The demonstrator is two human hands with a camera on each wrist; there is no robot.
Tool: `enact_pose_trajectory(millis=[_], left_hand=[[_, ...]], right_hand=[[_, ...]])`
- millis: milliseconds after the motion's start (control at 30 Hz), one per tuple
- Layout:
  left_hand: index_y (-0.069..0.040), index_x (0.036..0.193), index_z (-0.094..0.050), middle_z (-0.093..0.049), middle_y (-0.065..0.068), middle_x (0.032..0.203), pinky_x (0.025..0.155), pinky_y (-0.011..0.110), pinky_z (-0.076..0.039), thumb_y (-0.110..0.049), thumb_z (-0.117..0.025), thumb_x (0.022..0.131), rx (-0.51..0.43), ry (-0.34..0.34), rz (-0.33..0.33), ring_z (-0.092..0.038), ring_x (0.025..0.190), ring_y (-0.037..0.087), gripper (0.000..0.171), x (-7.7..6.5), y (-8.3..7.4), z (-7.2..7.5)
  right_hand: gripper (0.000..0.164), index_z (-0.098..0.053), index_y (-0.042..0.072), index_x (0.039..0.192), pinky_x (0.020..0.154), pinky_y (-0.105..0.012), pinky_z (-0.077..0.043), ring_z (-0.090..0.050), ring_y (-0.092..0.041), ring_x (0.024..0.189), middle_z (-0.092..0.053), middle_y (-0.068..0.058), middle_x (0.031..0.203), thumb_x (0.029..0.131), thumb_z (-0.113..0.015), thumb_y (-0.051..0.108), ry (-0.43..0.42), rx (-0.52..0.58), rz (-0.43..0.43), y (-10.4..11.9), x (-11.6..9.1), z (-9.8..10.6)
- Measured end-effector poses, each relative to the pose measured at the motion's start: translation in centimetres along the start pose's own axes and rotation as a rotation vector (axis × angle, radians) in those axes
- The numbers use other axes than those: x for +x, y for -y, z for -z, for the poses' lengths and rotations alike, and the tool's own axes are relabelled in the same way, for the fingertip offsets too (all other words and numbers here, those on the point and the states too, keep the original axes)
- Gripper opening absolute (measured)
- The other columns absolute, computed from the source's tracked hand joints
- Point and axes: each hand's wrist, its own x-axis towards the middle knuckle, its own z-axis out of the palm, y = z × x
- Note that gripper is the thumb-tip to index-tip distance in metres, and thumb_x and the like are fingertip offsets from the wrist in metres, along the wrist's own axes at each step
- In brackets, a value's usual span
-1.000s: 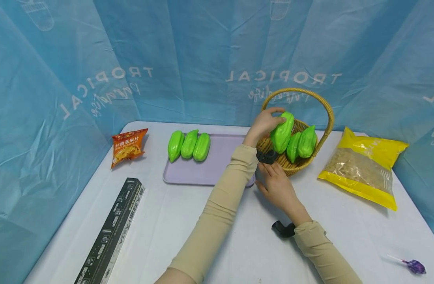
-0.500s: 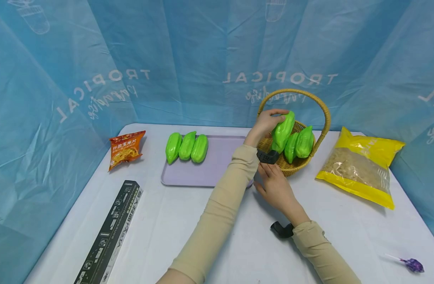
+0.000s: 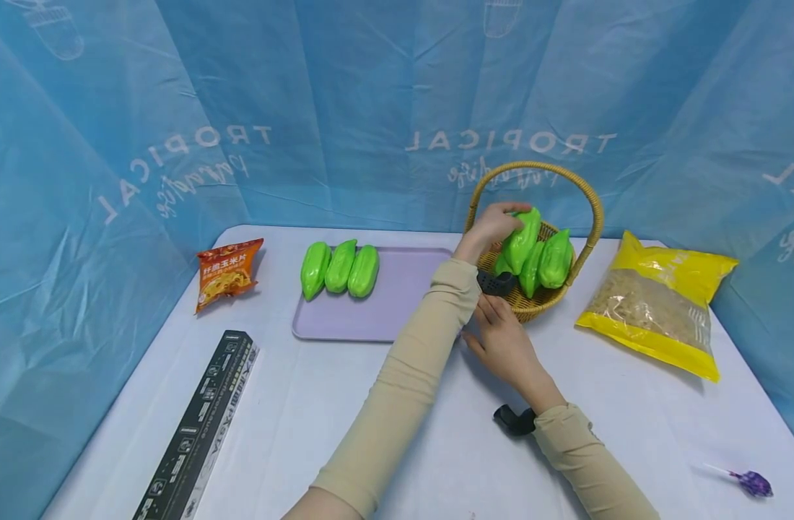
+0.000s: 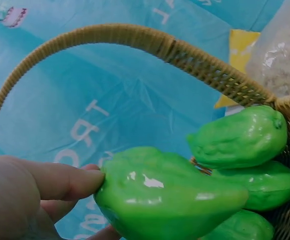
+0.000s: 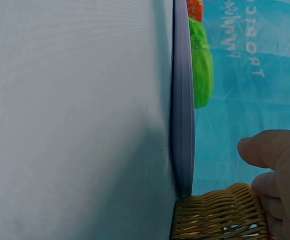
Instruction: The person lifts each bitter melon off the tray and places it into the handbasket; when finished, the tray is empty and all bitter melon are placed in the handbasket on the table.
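My left hand (image 3: 496,225) pinches a shiny green gourd (image 4: 169,197) at its blunt end, thumb on one side and fingers on the other. This gourd overlaps the wicker basket (image 3: 530,310) under its arched handle. Two more green gourds (image 3: 556,260) lie at the basket's right side, and part of another green gourd (image 4: 242,227) shows beneath the held one. My right hand (image 3: 506,347) rests its outstretched fingers against the basket's front left wall. Left of the basket, three green gourds (image 3: 339,267) lie side by side on a lilac tray (image 3: 371,331).
An orange snack bag (image 3: 228,274) lies at the back left, and a long black pasta box (image 3: 195,426) at the front left. A yellow bag (image 3: 657,307) with a clear window lies right of the basket. A purple lollipop (image 3: 754,484) lies at the front right.
My left hand and the gourd it pinches have shifted slightly right over the basket, and green now shows beneath that gourd. The right hand stays at the basket's front.
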Motion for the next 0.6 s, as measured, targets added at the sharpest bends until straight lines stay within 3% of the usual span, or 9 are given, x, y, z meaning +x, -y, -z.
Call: enact_pose_trajectory(millis=[133,233,267,333,400,467,600], left_hand=[[-0.03,0.137,-0.055,-0.047,-0.002,0.148,0.046,0.028,-0.025,-0.01,-0.052,0.099,0.061,-0.006,0.009,-0.017,0.044,0.012,0.043,0.5,0.4,-0.4],[-0.031,0.138,-0.054,-0.05,-0.002,0.145,0.046,0.029,-0.025,-0.017,-0.056,0.099,0.063,-0.011,0.024,-0.017,0.045,0.013,0.041,0.7,0.7,-0.8],[-0.03,0.138,-0.054,-0.051,-0.003,0.144,0.048,0.03,-0.028,-0.02,-0.057,0.098,0.057,-0.013,0.028,-0.026,0.048,0.012,0.041,0.7,0.7,-1.0],[-0.03,0.139,-0.052,-0.05,-0.003,0.145,0.059,0.031,-0.043,-0.025,-0.058,0.098,0.035,-0.009,0.03,-0.05,0.065,0.013,0.042,0.7,0.8,-1.2],[-0.028,0.14,-0.051,-0.048,-0.003,0.147,0.08,0.038,-0.051,-0.027,-0.058,0.098,0.003,-0.003,0.022,-0.06,0.1,0.017,0.043,0.6,0.9,-1.4],[-0.027,0.142,-0.05,-0.046,-0.003,0.148,0.1,0.046,-0.047,-0.027,-0.058,0.098,-0.031,0.008,0.017,-0.048,0.132,0.02,0.044,0.6,1.1,-1.5],[-0.024,0.141,-0.051,-0.047,-0.002,0.148,0.105,0.05,-0.044,-0.027,-0.058,0.098,-0.065,0.024,0.021,-0.044,0.136,0.022,0.043,0.6,1.7,-1.7]], right_hand=[[0.057,-0.052,-0.007,0.135,0.11,-0.044,-0.034,-0.05,-0.035,0.124,-0.056,-0.023,0.136,0.089,-0.068,0.023,-0.002,-0.014,0.013,0.0,-0.1,0.0],[0.056,-0.052,-0.008,0.134,0.108,-0.045,-0.036,-0.052,-0.035,0.122,-0.057,-0.024,0.134,0.089,-0.068,0.022,-0.002,-0.025,0.022,0.0,-0.2,0.0],[0.056,-0.053,-0.009,0.133,0.108,-0.046,-0.037,-0.053,-0.036,0.122,-0.057,-0.024,0.134,0.089,-0.068,0.021,-0.003,-0.026,0.023,0.0,-0.2,0.0],[0.056,-0.053,-0.009,0.133,0.108,-0.047,-0.037,-0.054,-0.036,0.122,-0.057,-0.024,0.134,0.088,-0.068,0.02,-0.005,-0.025,0.022,0.0,-0.3,0.1],[0.055,-0.054,-0.009,0.132,0.108,-0.047,-0.038,-0.055,-0.036,0.121,-0.058,-0.024,0.133,0.088,-0.069,0.02,-0.003,-0.027,0.02,-0.1,-0.3,0.1],[0.053,-0.055,-0.009,0.13,0.108,-0.046,-0.038,-0.056,-0.035,0.12,-0.06,-0.022,0.13,0.088,-0.069,0.02,0.001,-0.035,0.021,-0.1,-0.3,0.1],[0.05,-0.058,-0.008,0.128,0.107,-0.046,-0.04,-0.06,-0.032,0.116,-0.064,-0.02,0.124,0.088,-0.069,0.021,0.019,-0.051,0.014,-0.2,-0.4,0.1]])
